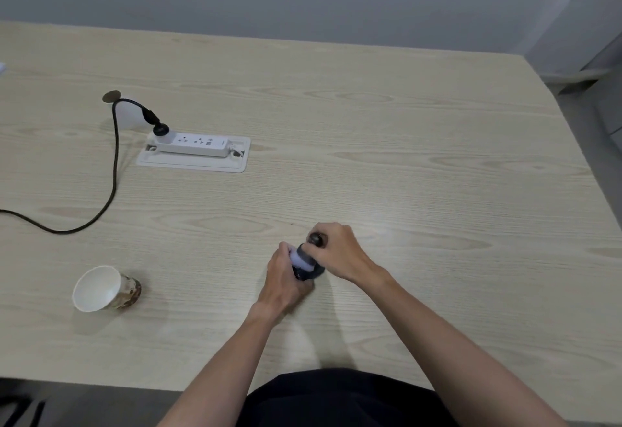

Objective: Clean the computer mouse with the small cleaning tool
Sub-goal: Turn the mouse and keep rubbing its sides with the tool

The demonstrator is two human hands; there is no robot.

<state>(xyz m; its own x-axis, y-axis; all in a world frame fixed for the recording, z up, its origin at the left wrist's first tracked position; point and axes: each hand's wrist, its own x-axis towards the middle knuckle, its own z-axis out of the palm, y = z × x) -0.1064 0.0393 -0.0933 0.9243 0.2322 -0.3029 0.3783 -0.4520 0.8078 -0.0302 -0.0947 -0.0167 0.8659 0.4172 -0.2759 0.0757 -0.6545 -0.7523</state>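
Cleaning appears to be the step in hand, seen from the one head view; both hands meet near the front middle of the worktop (370, 144), and the computer mouse (308, 270) sits between them, dark, mostly hidden, resting on or just above the wood; the left hand (286, 278) comes in from the near side with its fingers (282, 251) curled narrow around the mouse's left flank, steadying it; a pale bluish patch (298, 256) shows just beside those fingers, and I cannot tell whether it is part of the mouse or a cloth-like piece; the right hand (340, 251) closes over the small cleaning tool (316, 239), whose dark rounded top pokes out above the knuckles, with its lower end pressed down toward the mouse; the contact point itself is hidden, so whether the tool touches the shell is a judgement rather than a thing seen.

Well to the left of the fingers a paper cup (104, 288) lies tipped on its side, mouth toward the camera; farther off and to the left a white power strip (192, 145) rests in a recessed tray, with a black cable (114, 164) running from it; neither is near enough to interfere.

Next move, as I judge it: keep the left grip firm while the right works the tool across the surface and seams; light pressure and small strokes, then a turn of the mouse to reach its hidden side.
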